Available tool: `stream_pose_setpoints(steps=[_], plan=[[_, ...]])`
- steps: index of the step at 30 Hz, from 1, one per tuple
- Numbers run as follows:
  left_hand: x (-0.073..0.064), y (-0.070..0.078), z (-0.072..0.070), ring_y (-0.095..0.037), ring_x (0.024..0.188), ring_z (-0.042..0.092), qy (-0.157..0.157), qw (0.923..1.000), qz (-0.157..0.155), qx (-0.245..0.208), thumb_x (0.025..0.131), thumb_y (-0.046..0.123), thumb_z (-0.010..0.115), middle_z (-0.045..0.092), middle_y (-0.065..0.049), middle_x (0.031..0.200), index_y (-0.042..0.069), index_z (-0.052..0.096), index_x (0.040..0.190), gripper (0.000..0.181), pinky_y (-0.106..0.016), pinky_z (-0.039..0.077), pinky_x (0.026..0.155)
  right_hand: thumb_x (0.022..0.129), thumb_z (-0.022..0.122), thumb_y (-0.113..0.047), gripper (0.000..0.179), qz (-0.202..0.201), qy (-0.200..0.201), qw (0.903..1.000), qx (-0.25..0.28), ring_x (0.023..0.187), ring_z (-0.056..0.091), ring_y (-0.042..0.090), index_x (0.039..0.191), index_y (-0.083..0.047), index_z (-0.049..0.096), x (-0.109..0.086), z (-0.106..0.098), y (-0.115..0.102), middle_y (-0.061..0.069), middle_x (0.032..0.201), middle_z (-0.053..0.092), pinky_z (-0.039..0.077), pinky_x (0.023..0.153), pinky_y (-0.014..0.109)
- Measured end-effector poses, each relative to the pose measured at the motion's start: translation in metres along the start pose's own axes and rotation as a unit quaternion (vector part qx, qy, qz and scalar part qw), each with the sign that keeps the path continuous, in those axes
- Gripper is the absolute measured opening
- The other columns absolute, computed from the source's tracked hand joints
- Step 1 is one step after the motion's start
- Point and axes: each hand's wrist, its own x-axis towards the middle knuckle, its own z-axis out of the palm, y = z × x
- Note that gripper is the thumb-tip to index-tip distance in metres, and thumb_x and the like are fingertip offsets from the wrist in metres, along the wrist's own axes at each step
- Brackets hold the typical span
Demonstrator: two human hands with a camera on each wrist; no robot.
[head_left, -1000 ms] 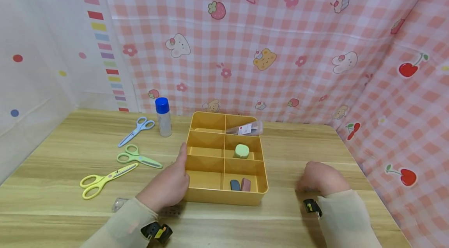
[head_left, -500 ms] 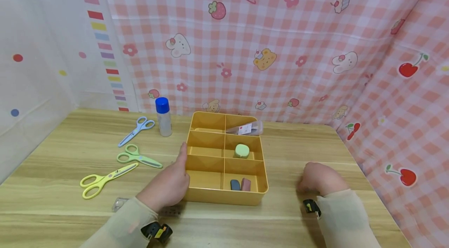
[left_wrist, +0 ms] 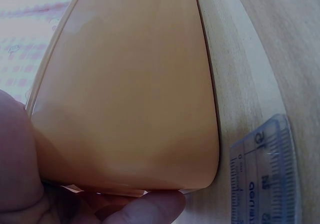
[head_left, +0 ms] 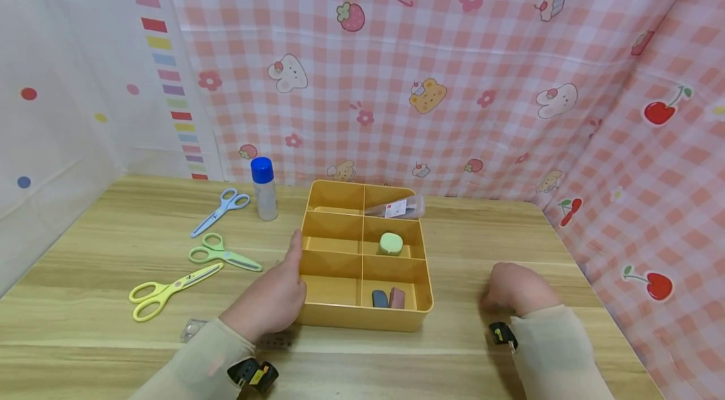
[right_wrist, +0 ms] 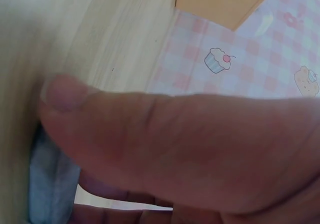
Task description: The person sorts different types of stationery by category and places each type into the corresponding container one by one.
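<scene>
Yellow scissors (head_left: 178, 285): farthest left on the surface (head_left: 470, 236), tips angled right and away.
Blue scissors (head_left: 215, 216): behind them, handles toward the back.
Green scissors (head_left: 223, 255): between those two pairs, tips pointing right.
Clear ruler (left_wrist: 260, 179): flat just in front of the organizer, partly under the left arm.
Blue-capped bottle (head_left: 265, 195): upright, near the organizer's back left corner.
Left hand (head_left: 270, 293): against the organizer's left side, one digit straight along the rim.
Six-compartment organizer (head_left: 362, 318): centre; in its right column, slate-blue block (head_left: 380, 299) and pink block (head_left: 397, 298) in front, light green block (head_left: 391, 244) mid, labelled packet (head_left: 396, 207) behind, overhanging the rim.
Right hand (head_left: 518, 287): well right of the organizer, thumb and fingers holding a grey-blue block (right_wrist: 52, 184).
</scene>
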Motion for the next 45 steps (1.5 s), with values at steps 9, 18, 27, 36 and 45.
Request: stream_pose_setpoints(steps=[9,18,27,36,45], plan=[[0.000,0.000,0.000,-0.038,0.140,0.055,-0.001,1.0000,0.000,-0.003,0.105,0.007,0.037,0.041,-0.029,0.162,0.004,-0.013,0.167,0.080,-0.058,0.044,0.117,0.074,0.067,-0.009,0.009,0.001,-0.001,0.9999,-0.011,0.067,0.050,0.023,0.068,-0.007,0.062,0.002,0.002,0.001,0.006,0.073,0.057,0.040,0.062,0.034],[0.000,0.000,0.001,-0.037,0.140,0.056,-0.003,1.0000,-0.003,-0.005,0.105,0.007,0.037,0.040,-0.029,0.162,0.005,-0.013,0.167,0.080,-0.057,0.043,0.118,0.074,0.066,-0.006,0.010,-0.003,0.001,0.9999,-0.017,0.067,0.048,0.023,0.066,-0.008,0.060,0.000,0.000,-0.001,0.006,0.073,0.056,0.040,0.062,0.034],[-0.001,0.000,0.001,-0.037,0.139,0.057,-0.003,1.0000,-0.002,-0.004,0.105,0.007,0.037,0.040,-0.028,0.163,0.004,-0.013,0.167,0.079,-0.057,0.044,0.117,0.077,0.064,-0.006,0.017,-0.028,0.046,0.9984,-0.020,0.064,0.046,0.022,0.063,-0.010,0.056,-0.001,0.000,-0.002,0.004,0.070,0.053,0.040,0.060,0.034],[0.000,0.000,0.001,-0.034,0.133,0.061,0.000,1.0000,0.000,-0.003,0.105,0.006,0.037,0.042,-0.029,0.161,0.003,-0.012,0.167,0.079,-0.057,0.046,0.115,0.086,0.067,-0.008,0.009,-0.005,0.044,0.9988,0.018,0.066,0.051,0.023,0.085,0.000,0.064,0.002,-0.006,-0.005,0.008,0.077,0.057,0.043,0.061,0.034],[0.000,0.000,0.000,-0.038,0.139,0.057,0.002,1.0000,0.004,-0.003,0.104,0.006,0.037,0.041,-0.030,0.162,0.003,-0.012,0.167,0.080,-0.058,0.044,0.117,0.089,0.069,-0.013,0.022,-0.003,0.076,0.9968,0.027,0.069,0.054,0.025,0.097,0.007,0.065,-0.001,-0.011,-0.013,0.011,0.082,0.062,0.047,0.063,0.038]])
